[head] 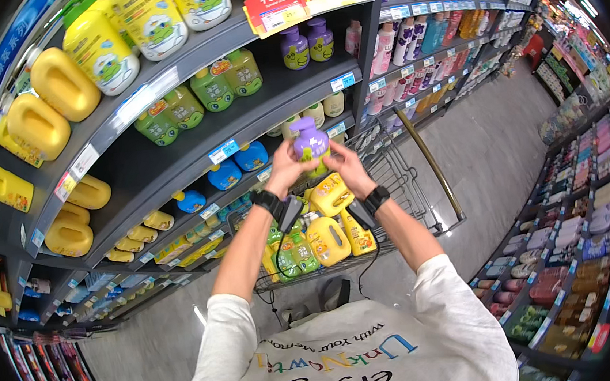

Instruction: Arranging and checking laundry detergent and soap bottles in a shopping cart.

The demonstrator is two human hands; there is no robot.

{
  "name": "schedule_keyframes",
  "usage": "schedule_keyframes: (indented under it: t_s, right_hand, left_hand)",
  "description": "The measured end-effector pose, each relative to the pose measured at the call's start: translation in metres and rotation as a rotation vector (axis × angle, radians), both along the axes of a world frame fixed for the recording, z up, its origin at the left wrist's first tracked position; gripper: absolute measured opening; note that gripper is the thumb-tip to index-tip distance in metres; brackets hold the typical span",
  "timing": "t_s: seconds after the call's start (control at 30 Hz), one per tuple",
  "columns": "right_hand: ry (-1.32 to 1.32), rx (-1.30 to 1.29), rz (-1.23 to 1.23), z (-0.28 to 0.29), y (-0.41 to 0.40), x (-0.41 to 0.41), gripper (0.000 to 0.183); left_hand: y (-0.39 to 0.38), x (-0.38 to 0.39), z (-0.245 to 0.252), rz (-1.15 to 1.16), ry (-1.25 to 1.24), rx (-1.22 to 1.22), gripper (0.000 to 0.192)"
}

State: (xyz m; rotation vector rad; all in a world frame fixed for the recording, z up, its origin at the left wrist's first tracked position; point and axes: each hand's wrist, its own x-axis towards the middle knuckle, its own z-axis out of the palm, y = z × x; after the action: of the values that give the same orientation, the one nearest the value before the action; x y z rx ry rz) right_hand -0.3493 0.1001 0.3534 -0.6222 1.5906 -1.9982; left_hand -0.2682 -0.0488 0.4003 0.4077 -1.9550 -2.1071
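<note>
A purple pump bottle (310,137) with a green lower part is held upright between my two hands, over a wire shopping cart (400,173). My left hand (287,167) wraps its left side, thumb across the front. From the right, the fingers of my right hand (348,168) press against it. Below my hands, the cart carries yellow jugs with moulded handles, one yellow jug (327,240) standing near the front. Beside it are green bottles (296,255) and a flatter yellow bottle (360,235). My wrists and forearms hide part of the load.
Shelving (167,132) on the left bears yellow, green and blue bottles. Two more purple pump bottles (306,44) stand on its middle shelf. A brass-coloured cart handle (431,162) slants at the right. Another stocked shelf (557,238) lines the right side of the grey floor (476,135).
</note>
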Motion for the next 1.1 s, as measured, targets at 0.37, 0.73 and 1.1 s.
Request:
schedule_keyframes:
  t_s: [0.37, 0.73, 1.1]
  right_hand:
    - [0.399, 0.002, -0.111, 0.088, -0.058, -0.170, 0.061]
    - [0.482, 0.088, -0.042, 0.058, -0.062, -0.234, 0.069]
    - [0.745, 0.261, -0.290, 0.049, -0.062, -0.218, 0.070]
  left_hand:
    - [-0.033, -0.183, 0.069, 0.301, 0.101, -0.401, 0.064]
    - [-0.048, -0.265, 0.020, 0.413, 0.127, -0.340, 0.064]
    - [-0.028, -0.247, 0.024, 0.501, 0.117, -0.478, 0.034]
